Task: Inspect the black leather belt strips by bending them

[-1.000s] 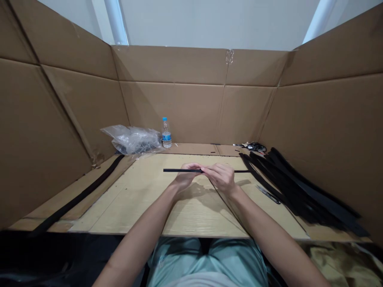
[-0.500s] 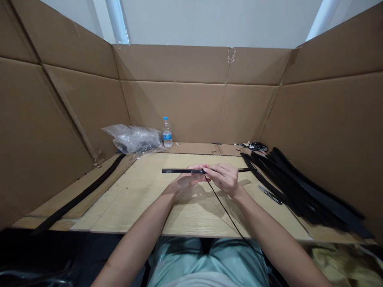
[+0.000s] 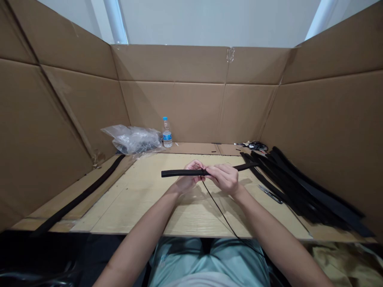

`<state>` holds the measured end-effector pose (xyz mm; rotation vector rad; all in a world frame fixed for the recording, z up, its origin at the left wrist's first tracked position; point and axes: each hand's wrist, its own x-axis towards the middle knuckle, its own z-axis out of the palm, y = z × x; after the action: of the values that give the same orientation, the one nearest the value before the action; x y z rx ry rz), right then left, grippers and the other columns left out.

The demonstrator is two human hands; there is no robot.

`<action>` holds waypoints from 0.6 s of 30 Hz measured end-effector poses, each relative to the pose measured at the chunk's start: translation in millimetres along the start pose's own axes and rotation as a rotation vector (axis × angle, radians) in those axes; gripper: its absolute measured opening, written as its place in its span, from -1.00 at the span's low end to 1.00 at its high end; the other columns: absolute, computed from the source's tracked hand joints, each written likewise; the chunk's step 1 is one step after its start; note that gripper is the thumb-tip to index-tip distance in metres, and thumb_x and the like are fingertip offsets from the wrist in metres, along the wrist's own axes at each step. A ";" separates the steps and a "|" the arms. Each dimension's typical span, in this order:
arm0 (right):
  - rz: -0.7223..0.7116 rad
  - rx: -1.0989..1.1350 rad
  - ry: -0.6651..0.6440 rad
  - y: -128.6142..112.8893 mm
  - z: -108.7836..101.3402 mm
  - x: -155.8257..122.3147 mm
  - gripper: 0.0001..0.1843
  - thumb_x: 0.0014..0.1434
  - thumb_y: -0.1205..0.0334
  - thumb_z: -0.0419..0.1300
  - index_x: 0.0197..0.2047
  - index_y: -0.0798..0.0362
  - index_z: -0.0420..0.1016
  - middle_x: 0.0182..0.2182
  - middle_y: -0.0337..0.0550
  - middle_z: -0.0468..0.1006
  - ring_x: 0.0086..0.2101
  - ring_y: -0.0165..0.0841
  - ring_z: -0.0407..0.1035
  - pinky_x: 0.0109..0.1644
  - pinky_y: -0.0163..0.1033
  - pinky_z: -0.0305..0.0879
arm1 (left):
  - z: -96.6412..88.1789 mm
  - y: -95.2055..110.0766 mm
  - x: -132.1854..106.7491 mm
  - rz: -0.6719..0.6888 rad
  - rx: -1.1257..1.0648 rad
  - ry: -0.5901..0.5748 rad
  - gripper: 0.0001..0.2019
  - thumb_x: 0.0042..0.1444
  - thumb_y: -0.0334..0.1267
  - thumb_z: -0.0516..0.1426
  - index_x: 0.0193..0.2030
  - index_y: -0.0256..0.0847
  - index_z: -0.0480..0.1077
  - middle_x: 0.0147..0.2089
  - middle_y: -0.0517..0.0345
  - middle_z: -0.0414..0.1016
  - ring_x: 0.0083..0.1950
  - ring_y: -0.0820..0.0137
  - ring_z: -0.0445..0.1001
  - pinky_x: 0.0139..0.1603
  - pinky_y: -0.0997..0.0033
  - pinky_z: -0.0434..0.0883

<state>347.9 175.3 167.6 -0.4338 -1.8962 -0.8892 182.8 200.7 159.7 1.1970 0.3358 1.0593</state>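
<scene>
Two bare hands grip a flat black strip (image 3: 181, 173), the left hand (image 3: 188, 181) curled around it, the right hand (image 3: 224, 179) pinching it where a thin black cord (image 3: 220, 213) hangs.

A: Black strip (image 3: 182, 173)?
B: Matt, smooth, rubber-like.
A: Desk (image 3: 128, 203)?
B: Pale wood-grain laminate, faint sheen.
A: Cardboard walls (image 3: 191, 111)?
B: Matt, rough paper.
A: Bag (image 3: 131, 140)?
B: Clear plastic, glossy, crinkled.

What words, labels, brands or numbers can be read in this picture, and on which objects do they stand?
The blue label on the plastic water bottle: too small and blurred to read.
No other readable text is visible.
</scene>
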 end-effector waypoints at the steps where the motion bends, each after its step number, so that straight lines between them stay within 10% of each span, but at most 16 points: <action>1: -0.014 -0.001 0.004 -0.2 0.3 0.0 -0.89 0.24 0.33 0.16 -0.16 0.13 0.46 -0.37 -0.10 0.61 -0.37 -0.40 0.45 -0.32 -0.28 0.26 | 0.0 -1.0 0.0 -0.002 -0.003 -0.007 -0.55 -0.25 -0.12 0.38 -0.38 -0.23 0.20 -0.38 0.24 0.31 -0.43 0.56 0.31 -0.42 0.54 0.27; 18: 0.144 -0.182 -0.099 7.3 3.6 -5.5 -0.77 0.32 0.20 0.09 -0.29 0.14 0.49 -0.44 -0.15 0.59 -0.43 -0.44 0.40 -0.32 -0.30 0.14 | -10.0 -21.6 7.2 0.195 0.538 0.194 -0.87 0.00 -0.24 0.18 -0.43 -0.28 0.40 -0.38 0.11 0.46 -0.32 0.40 0.39 -0.24 0.42 0.30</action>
<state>352.9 183.3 164.6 -0.7267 -1.8537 -0.9626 189.9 212.8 139.2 1.6319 0.6974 1.3046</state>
